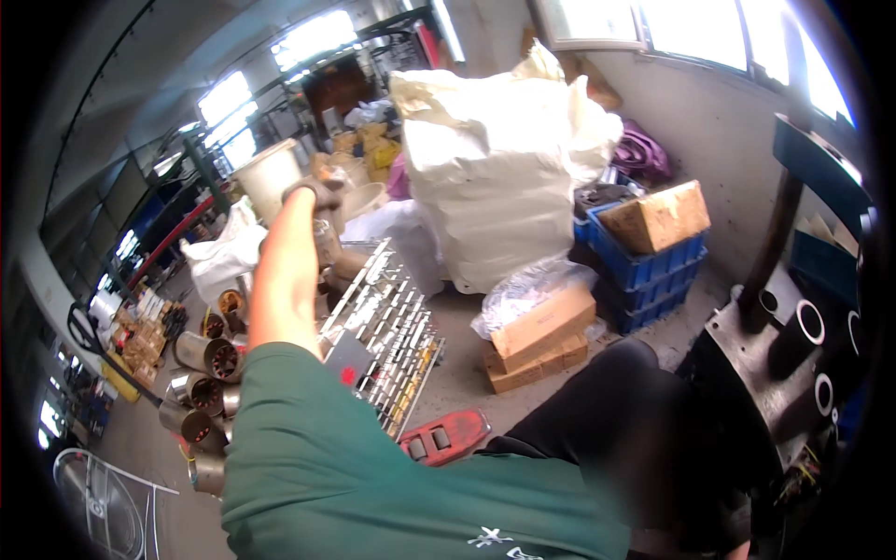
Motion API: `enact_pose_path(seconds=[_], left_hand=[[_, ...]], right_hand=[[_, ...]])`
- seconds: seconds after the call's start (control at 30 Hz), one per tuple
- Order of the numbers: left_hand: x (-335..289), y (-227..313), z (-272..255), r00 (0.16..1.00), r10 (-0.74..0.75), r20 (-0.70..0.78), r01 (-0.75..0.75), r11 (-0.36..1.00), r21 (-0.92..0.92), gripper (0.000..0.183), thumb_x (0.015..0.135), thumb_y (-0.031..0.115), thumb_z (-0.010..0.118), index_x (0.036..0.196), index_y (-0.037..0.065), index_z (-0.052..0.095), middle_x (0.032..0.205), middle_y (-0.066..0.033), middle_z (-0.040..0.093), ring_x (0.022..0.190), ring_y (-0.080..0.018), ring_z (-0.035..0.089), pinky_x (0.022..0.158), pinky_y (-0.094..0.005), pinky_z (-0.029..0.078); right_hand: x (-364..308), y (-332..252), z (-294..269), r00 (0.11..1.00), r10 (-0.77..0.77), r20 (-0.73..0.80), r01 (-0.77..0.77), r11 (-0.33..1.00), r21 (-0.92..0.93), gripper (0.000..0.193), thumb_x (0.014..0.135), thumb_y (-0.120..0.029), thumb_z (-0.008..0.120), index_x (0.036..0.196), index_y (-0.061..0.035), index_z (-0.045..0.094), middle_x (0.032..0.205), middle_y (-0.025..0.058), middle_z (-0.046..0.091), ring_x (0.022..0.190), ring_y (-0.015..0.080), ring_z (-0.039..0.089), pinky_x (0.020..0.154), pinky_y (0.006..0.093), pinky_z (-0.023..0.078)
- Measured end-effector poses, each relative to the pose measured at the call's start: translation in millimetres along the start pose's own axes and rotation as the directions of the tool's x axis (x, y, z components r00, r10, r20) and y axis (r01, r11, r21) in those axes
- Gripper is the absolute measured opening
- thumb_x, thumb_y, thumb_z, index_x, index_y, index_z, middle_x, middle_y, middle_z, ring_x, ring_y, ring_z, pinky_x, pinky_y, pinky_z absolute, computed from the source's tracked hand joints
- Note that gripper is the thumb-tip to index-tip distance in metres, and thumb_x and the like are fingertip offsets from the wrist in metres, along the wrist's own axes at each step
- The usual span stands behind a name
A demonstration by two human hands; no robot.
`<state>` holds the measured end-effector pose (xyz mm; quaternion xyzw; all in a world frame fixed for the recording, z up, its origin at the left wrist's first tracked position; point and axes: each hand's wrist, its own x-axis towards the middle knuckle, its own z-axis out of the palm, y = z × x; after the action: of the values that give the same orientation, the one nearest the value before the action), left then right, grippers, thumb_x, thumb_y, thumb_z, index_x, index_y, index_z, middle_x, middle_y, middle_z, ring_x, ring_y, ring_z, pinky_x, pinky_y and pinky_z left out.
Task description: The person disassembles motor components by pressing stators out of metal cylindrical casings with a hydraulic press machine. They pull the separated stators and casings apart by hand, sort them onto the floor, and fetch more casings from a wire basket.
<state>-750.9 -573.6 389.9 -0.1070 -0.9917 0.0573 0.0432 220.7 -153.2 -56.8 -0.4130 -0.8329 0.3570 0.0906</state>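
Note:
My left arm stretches far forward, and my left hand [315,191], in a brownish glove, is at its end. It is near the top of a heap of metal cylinders [327,245] behind a slatted metal rack [397,322]. The fingers are blurred and partly hidden, so I cannot make out whether they hold anything. A white bucket [268,177] is just beyond the hand, to its left. My right hand is out of sight; only a small patch of skin shows at the lower right edge.
Several open metal cylinders [207,355] lie stacked at the left. A large white bulk bag [490,177] stands ahead. Beside it are cardboard boxes [546,327] and stacked blue crates [649,280]. A red pallet-jack-like part [448,437] lies low in front; a metal plate with tubes [756,350] is at right.

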Motion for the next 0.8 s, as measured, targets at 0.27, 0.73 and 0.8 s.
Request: enact_pose_path(seconds=[0.27, 0.73, 0.8], left_hand=[[-67.1, 198.4, -43.5, 0.812, 0.548, -0.202, -0.558, 0.830, 0.005, 0.057, 0.074, 0.042, 0.080, 0.118, 0.007, 0.075, 0.109, -0.0174, 0.077, 0.101, -0.0268, 0.074, 0.092, -0.0381, 0.057], [-236.9, 526.7, 337.9, 0.126, 0.965, 0.232, -0.856, 0.224, -0.467, 0.058, 0.076, 0.043, 0.079, 0.118, 0.005, 0.075, 0.110, -0.0193, 0.077, 0.106, -0.0345, 0.073, 0.093, -0.0421, 0.057], [-270.2, 543.8, 397.4, 0.212, 0.964, 0.161, -0.894, 0.257, -0.366, 0.062, 0.073, 0.044, 0.080, 0.121, 0.005, 0.074, 0.114, -0.0207, 0.076, 0.109, -0.0371, 0.072, 0.096, -0.0441, 0.056]], right_hand=[[-13.8, -35.2, -2.7, 0.979, 0.167, -0.120, -0.144, 0.973, 0.178, 0.046, 0.090, -0.021, 0.080, 0.125, 0.0068, 0.068, 0.117, 0.0215, 0.075, 0.111, 0.0314, 0.071, 0.099, 0.0405, 0.055], [-53.7, -61.4, -15.8, 0.929, 0.329, -0.166, -0.234, 0.875, 0.424, 0.023, 0.096, -0.007, 0.071, 0.116, 0.0052, 0.068, 0.099, 0.0105, 0.075, 0.088, 0.0165, 0.070, 0.079, 0.0341, 0.057], [-63.9, -55.0, -10.7, 0.929, 0.309, -0.206, -0.210, 0.894, 0.395, 0.022, 0.098, -0.007, 0.071, 0.116, 0.0046, 0.069, 0.101, 0.0106, 0.076, 0.091, 0.0172, 0.070, 0.084, 0.0340, 0.057]])
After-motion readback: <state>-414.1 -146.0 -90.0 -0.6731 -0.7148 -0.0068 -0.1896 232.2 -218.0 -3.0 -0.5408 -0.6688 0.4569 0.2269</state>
